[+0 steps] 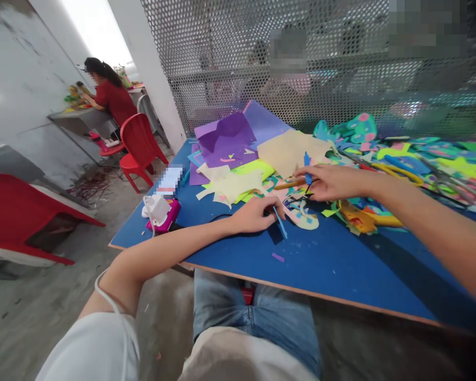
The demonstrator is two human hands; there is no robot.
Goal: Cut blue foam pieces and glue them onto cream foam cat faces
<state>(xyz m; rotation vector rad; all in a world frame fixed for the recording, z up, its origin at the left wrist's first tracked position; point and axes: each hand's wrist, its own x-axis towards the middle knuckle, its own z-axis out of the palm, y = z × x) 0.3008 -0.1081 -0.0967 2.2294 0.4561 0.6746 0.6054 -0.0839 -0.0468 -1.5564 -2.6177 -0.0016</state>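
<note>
- The light blue strip (282, 228) was in the left hand (254, 215), pinched between thumb and fingers, its free end slanting down and away over the table (238, 254).
- It looked thin, narrow and straight, plain in colour; its upper end was hidden by the fingers.
- The small blue object (307, 160) stood at the fingers of the right hand (335, 181), its tip rising above them. It was a deeper blue than the strip and nearly upright; its lower part was hard to make out.
- The right fingers were bent, but I could not tell whether they were closed on it.
- A yellow-brown stick-like piece (286, 185) pointed leftward from the right fingertips.
- Between and just below the hands lay a cream cutout (304, 219) with blue patches, flat on the table.
- Beyond the left hand were pale cream scraps (234, 182) and purple sheets (224, 142).
- An orange-yellow tool (359, 217) lay below the right wrist, near the table's front.
- A purple scrap (278, 257) lay nearer the table edge, apart from both hands.
</note>
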